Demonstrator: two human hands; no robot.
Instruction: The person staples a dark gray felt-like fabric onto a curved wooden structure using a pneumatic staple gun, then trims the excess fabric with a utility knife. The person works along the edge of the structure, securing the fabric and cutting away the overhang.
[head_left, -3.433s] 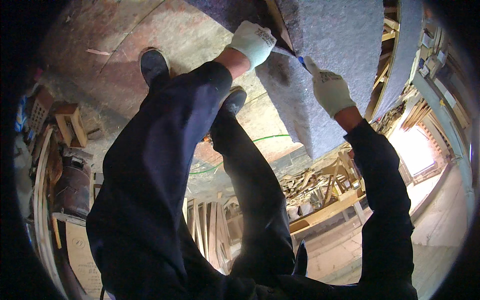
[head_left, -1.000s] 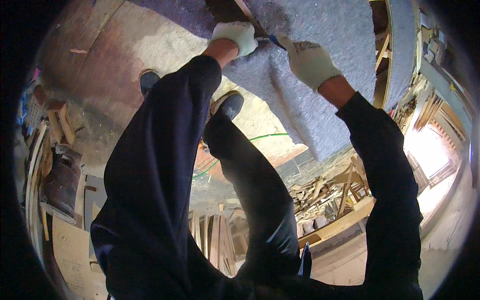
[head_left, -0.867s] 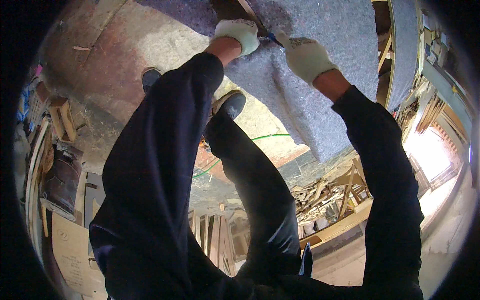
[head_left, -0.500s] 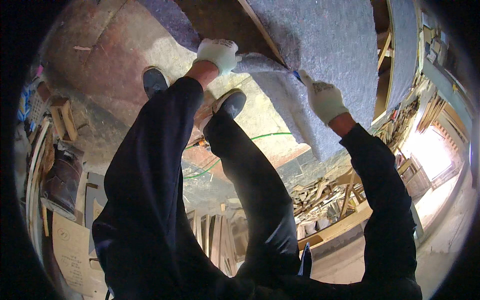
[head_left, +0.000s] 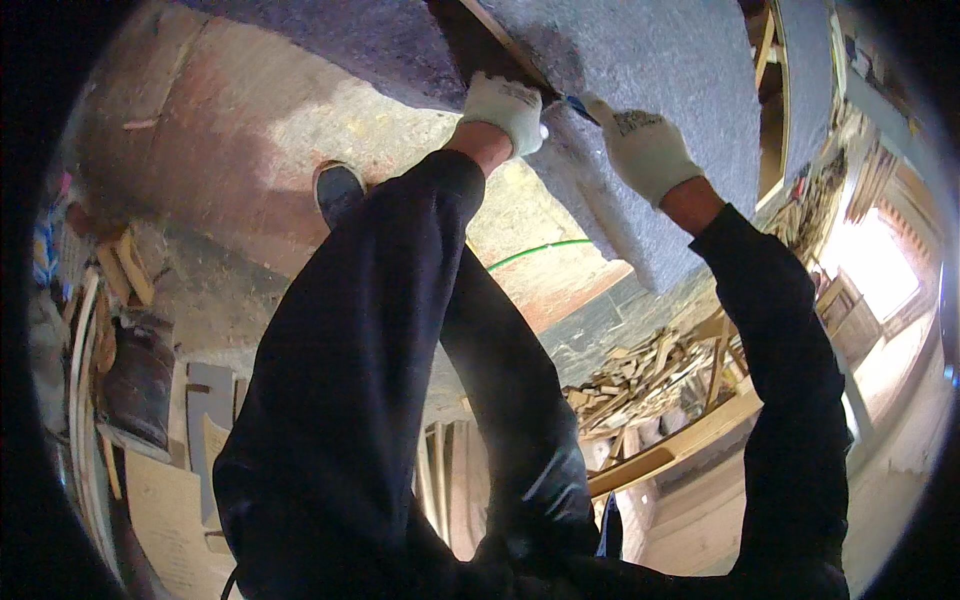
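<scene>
Grey felt sheet [head_left: 670,60] covers a large piece at the top of the view, its lower edge hanging loose. A dark gap [head_left: 475,45] runs through the felt beside a thin wooden strip [head_left: 510,38]. My left hand [head_left: 503,112], in a white glove, is closed on the felt by the lower end of this gap. Just to the right, my gloved right hand [head_left: 648,155] grips a small blue-handled tool [head_left: 578,104]. Its tip meets the felt by the strip; the glove hides most of the tool, so its kind is unclear.
Wood scraps [head_left: 640,390] lie heaped behind a long board [head_left: 690,440] at lower right. A green hose [head_left: 540,252] crosses the floor by my feet. Cardboard [head_left: 165,520] and a dark container [head_left: 135,380] stand at left. An open wooden frame [head_left: 772,130] is at right.
My left hand has moved right and slightly up, close to my right hand. The right hand and blue tool have shifted slightly up and left. More felt shows at upper left.
</scene>
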